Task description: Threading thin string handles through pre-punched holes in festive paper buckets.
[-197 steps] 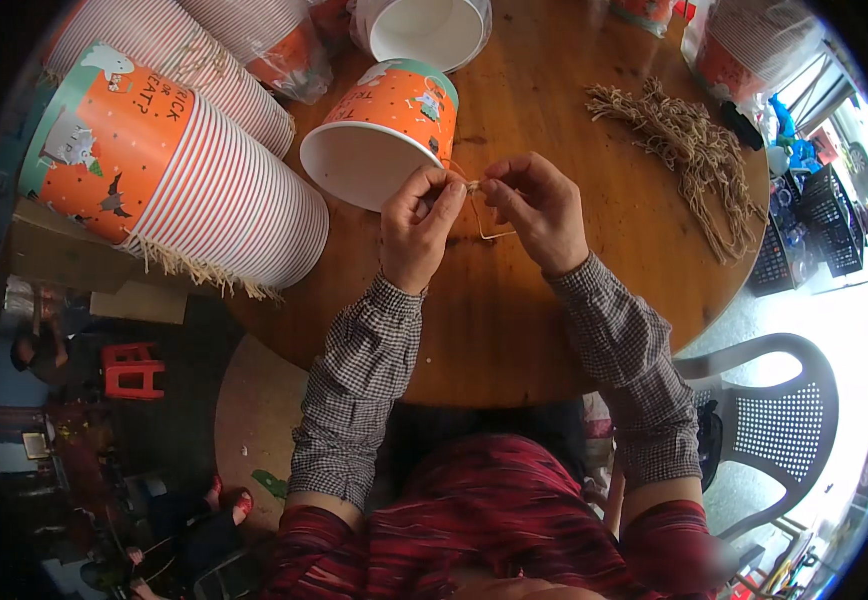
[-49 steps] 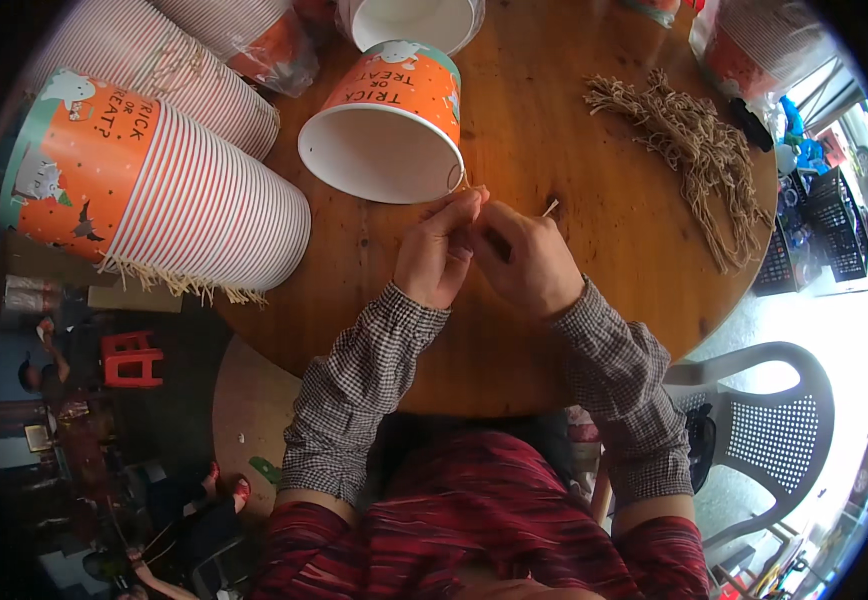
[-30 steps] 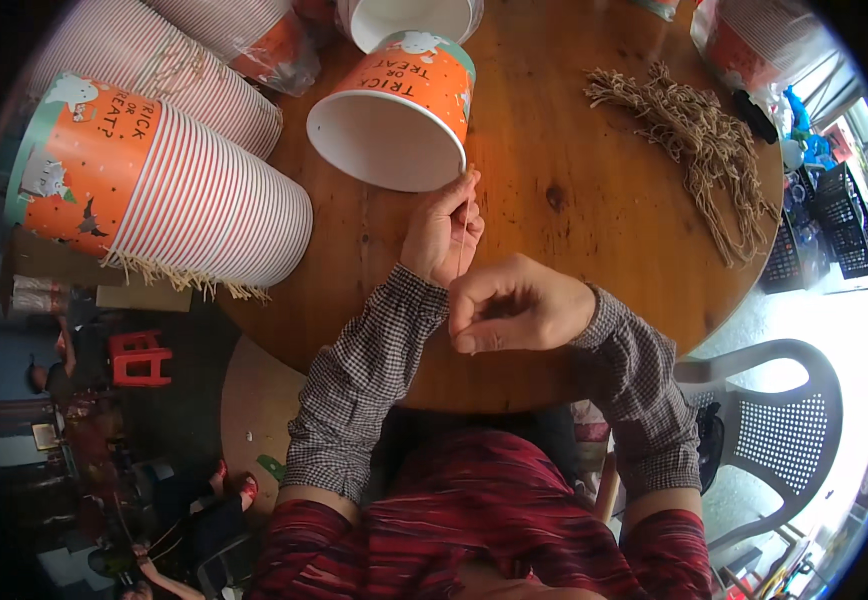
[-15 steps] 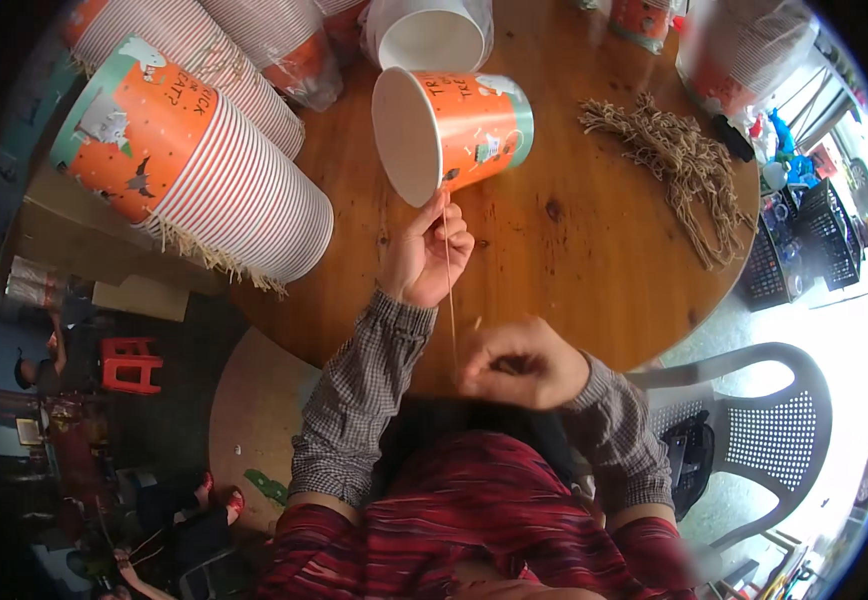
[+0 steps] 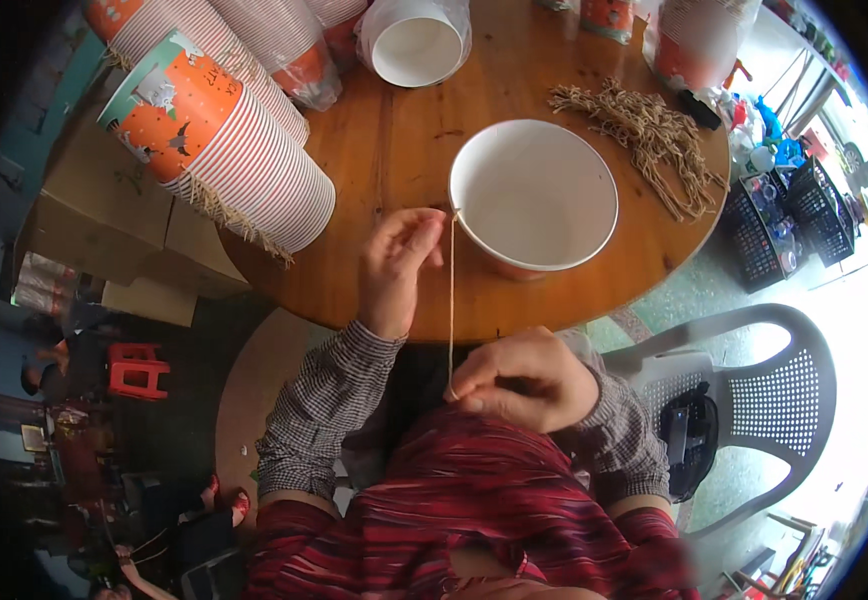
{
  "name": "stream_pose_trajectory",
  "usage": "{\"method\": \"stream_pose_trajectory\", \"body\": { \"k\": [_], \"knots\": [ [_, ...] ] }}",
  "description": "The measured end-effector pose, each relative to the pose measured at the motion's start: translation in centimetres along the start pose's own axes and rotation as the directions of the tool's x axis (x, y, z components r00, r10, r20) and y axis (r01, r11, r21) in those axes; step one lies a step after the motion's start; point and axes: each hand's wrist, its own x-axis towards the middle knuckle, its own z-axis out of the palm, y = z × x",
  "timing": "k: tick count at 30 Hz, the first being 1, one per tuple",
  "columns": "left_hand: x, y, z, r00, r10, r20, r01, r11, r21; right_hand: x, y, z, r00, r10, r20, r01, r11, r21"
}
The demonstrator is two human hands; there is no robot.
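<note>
A large paper bucket (image 5: 534, 195) with a white inside and a little orange showing below its rim is on the table, its mouth facing me. A thin beige string (image 5: 452, 300) runs from the left side of its rim down toward me. My right hand (image 5: 529, 380) pinches the lower end of this string, which looks taut. At the rim, where the string meets the bucket, my left hand (image 5: 399, 265) has its fingertips closed; what they hold is too small to make out.
Nested printed paper buckets (image 5: 244, 160) stand at the left, strings hanging from them. A bunch of loose strings (image 5: 649, 135) lies at the right of the wooden table (image 5: 384, 140). Behind is a plastic-wrapped white bucket (image 5: 417, 50). A grey plastic chair (image 5: 769, 400) stands at right.
The bucket has turned from its side so that its mouth faces me, and it sits further right and nearer. My left hand has moved slightly left; the right hand draws the string lower.
</note>
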Motion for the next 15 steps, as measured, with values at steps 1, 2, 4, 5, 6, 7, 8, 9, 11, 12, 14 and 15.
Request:
{"method": "stream_pose_trajectory", "body": {
  "k": [1, 2, 4, 5, 6, 7, 8, 9, 11, 12, 14, 15],
  "knots": [
    [-0.2, -0.6, -0.8, 0.987, 0.158, 0.026, -0.160, 0.979, 0.128, -0.4, 0.3, 0.2, 0.999, 0.033, -0.032, -0.033, 0.999, 0.003],
    [-0.2, -0.6, -1.0, 0.986, 0.161, 0.032, -0.164, 0.978, 0.129, -0.5, 0.4, 0.5, 0.996, 0.065, -0.061, -0.064, 0.998, 0.009],
    [0.5, -0.5, -1.3, 0.856, 0.490, 0.165, -0.516, 0.793, 0.324, -0.4, 0.3, 0.7, 0.996, 0.055, -0.065, -0.055, 0.998, -0.008],
    [1.2, 0.5, -1.8, 0.787, 0.511, 0.345, -0.616, 0.626, 0.478, -0.4, 0.3, 0.8, 0.997, 0.052, -0.056, -0.054, 0.998, -0.027],
    [1.5, 1.0, -1.6, 0.751, 0.486, 0.447, -0.661, 0.566, 0.494, -0.5, 0.2, 0.9, 0.998, 0.050, -0.048, -0.052, 0.998, -0.047],
    [1.6, 1.6, -1.3, 0.708, 0.450, 0.544, -0.704, 0.504, 0.500, -0.6, 0.2, 1.1, 0.998, 0.046, -0.049, -0.049, 0.998, -0.050],
    [1.6, 1.5, -1.1, 0.724, 0.407, 0.558, -0.686, 0.518, 0.512, -0.7, 0.3, 1.3, 0.998, 0.018, -0.059, -0.022, 0.998, -0.059],
    [2.0, 1.2, -0.8, 0.720, 0.408, 0.562, -0.689, 0.518, 0.507, -0.9, 0.4, 1.6, 0.998, -0.009, -0.070, 0.004, 0.998, -0.069],
    [3.0, 0.5, -0.5, 0.655, 0.437, 0.617, -0.732, 0.568, 0.375, -1.2, 0.3, 1.9, 0.997, 0.008, -0.075, -0.012, 0.998, -0.061],
    [3.2, 0.2, -0.7, 0.653, 0.438, 0.618, -0.734, 0.568, 0.372, -1.3, 0.2, 2.0, 0.997, 0.025, -0.074, -0.028, 0.998, -0.048],
    [3.5, 0.0, -0.9, 0.666, 0.403, 0.628, -0.729, 0.532, 0.431, -1.7, -0.8, 1.8, 0.996, 0.048, -0.071, -0.052, 0.996, -0.068],
    [3.3, -0.1, -0.9, 0.665, 0.402, 0.630, -0.729, 0.535, 0.427, -1.9, -1.1, 1.6, 0.995, 0.072, -0.067, -0.077, 0.993, -0.085]
  ]
}}
